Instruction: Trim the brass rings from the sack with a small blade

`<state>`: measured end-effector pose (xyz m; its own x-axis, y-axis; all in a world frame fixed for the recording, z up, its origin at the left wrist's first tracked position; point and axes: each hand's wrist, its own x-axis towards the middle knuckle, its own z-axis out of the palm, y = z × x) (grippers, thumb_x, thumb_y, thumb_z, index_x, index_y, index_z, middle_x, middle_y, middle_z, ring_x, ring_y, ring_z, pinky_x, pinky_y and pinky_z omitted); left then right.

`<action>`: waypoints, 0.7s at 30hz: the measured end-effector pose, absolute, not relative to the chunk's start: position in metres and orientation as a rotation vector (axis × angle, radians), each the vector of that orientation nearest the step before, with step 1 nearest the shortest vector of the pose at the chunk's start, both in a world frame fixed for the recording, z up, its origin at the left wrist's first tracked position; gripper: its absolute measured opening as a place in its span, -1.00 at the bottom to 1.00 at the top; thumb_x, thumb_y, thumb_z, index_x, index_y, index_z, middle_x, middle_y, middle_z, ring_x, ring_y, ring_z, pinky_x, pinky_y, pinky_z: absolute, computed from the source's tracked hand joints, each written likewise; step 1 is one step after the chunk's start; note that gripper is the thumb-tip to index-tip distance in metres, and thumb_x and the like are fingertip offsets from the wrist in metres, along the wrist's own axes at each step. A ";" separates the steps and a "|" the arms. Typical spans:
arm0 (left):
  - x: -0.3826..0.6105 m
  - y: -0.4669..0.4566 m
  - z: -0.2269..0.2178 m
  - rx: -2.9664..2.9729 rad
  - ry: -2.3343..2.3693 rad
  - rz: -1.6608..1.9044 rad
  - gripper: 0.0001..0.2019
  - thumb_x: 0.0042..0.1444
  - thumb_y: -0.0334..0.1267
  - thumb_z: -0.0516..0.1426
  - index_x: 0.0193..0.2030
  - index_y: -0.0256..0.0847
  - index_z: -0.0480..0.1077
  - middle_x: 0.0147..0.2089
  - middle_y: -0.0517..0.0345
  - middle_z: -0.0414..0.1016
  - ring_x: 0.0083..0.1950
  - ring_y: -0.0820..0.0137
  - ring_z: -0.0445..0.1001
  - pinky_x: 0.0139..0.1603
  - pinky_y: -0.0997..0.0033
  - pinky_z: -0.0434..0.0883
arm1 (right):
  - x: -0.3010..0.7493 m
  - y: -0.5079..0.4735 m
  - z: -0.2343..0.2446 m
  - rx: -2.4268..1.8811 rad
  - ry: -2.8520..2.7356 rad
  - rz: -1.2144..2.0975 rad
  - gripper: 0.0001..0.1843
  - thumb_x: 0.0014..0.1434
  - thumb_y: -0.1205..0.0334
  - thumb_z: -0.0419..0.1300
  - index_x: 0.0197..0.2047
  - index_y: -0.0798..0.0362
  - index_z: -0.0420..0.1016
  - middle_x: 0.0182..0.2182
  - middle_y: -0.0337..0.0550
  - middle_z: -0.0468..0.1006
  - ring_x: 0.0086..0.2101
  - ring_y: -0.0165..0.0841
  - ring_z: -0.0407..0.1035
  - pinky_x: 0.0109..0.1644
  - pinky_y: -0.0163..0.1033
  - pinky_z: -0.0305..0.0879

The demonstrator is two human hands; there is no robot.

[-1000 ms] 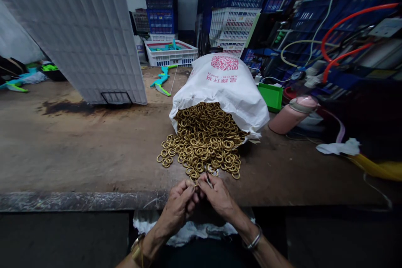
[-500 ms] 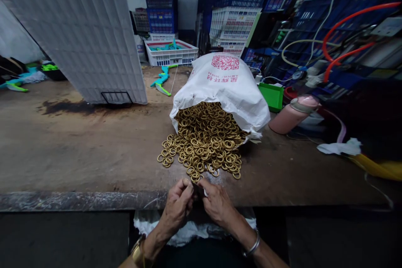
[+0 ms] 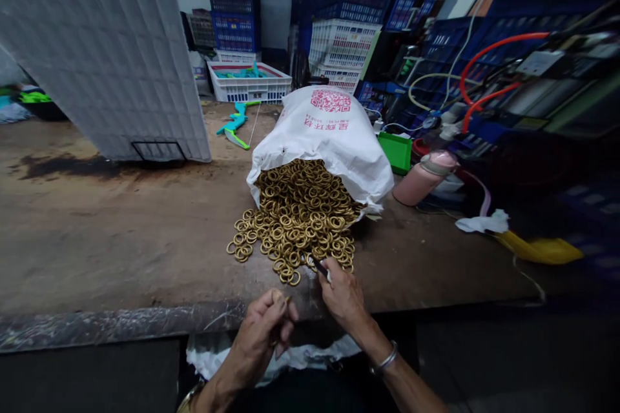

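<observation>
Many gold-coloured rings point(image 3: 307, 219) spill from the mouth of a white woven sack point(image 3: 329, 129) onto the tabletop. My left hand point(image 3: 266, 322) is closed at the table's front edge, its thumb and fingers pinching a gold-coloured ring point(image 3: 289, 299) that is mostly hidden. My right hand point(image 3: 343, 293) is closed around a thin dark tool point(image 3: 319, 266) whose tip points at the near side of the pile. Something small and white shows beside that tool; its kind is unclear. One loose ring point(image 3: 294, 278) lies at the pile's front, between the hands.
A tall grey ribbed panel point(image 3: 121, 64) stands at the left. Behind lie a toy bow point(image 3: 236, 124) and a white crate point(image 3: 252, 86) of turquoise parts. At the right are a pink bottle point(image 3: 423, 177), a green tray point(image 3: 394, 151), hoses and a yellow item point(image 3: 542, 248).
My hands have parted: the right has moved forward to the pile with the dark tool, while the left stays near the table edge. The view has turned slightly to the right.
</observation>
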<state>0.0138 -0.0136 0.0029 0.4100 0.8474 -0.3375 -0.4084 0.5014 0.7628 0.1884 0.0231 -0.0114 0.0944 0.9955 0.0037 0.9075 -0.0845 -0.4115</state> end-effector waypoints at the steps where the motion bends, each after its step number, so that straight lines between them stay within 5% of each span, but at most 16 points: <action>1: 0.015 -0.012 0.002 0.604 0.799 0.852 -0.69 0.04 -0.04 0.06 -0.47 -0.29 0.31 -0.69 0.32 0.16 -0.73 0.64 0.01 -0.74 0.64 -0.02 | 0.191 0.025 -0.012 -2.068 -1.848 0.368 -0.87 0.10 0.29 -0.01 -0.27 0.03 0.32 -0.44 -0.18 0.50 -0.45 -0.37 0.36 -0.43 -0.35 0.00; 5: 0.016 -0.007 0.001 0.510 0.795 0.867 -0.79 0.03 -0.14 0.08 -0.43 -0.27 0.28 -0.58 0.23 0.30 -0.67 0.61 0.14 -0.73 0.65 0.05 | 0.190 0.030 -0.014 -1.991 -1.864 0.312 -0.84 0.14 0.16 0.00 -0.26 0.03 0.30 -0.43 -0.19 0.50 -0.43 -0.36 0.38 -0.42 -0.35 0.02; 11: 0.012 -0.006 0.000 0.368 0.705 0.869 -0.77 -0.01 -0.28 0.10 -0.17 -0.21 0.27 -0.45 0.18 0.37 -0.58 0.54 0.27 -0.71 0.64 0.12 | 0.178 0.032 -0.017 -2.035 -1.994 0.235 -0.88 0.08 0.30 0.05 -0.26 0.00 0.33 -0.36 -0.19 0.50 -0.35 -0.37 0.38 -0.36 -0.35 0.03; 17: 0.011 -0.001 -0.004 0.274 0.735 0.898 -0.82 -0.04 -0.23 0.16 -0.46 -0.29 0.27 -0.43 0.16 0.35 -0.49 0.55 0.31 -0.63 0.64 0.15 | 0.182 0.034 -0.017 -2.027 -1.927 0.353 -0.81 0.03 0.40 0.01 -0.27 0.02 0.33 -0.41 -0.20 0.49 -0.41 -0.40 0.34 -0.38 -0.36 0.02; 21: 0.017 0.005 -0.005 0.407 0.828 0.937 -0.79 -0.07 -0.19 0.18 -0.37 -0.24 0.26 -0.50 0.27 0.29 -0.59 0.61 0.23 -0.70 0.68 0.06 | 0.180 0.032 -0.010 -1.693 -1.737 0.707 -0.84 0.12 0.20 -0.05 -0.41 0.05 0.27 -0.54 -0.27 0.36 -0.50 -0.45 0.23 -0.40 -0.38 0.08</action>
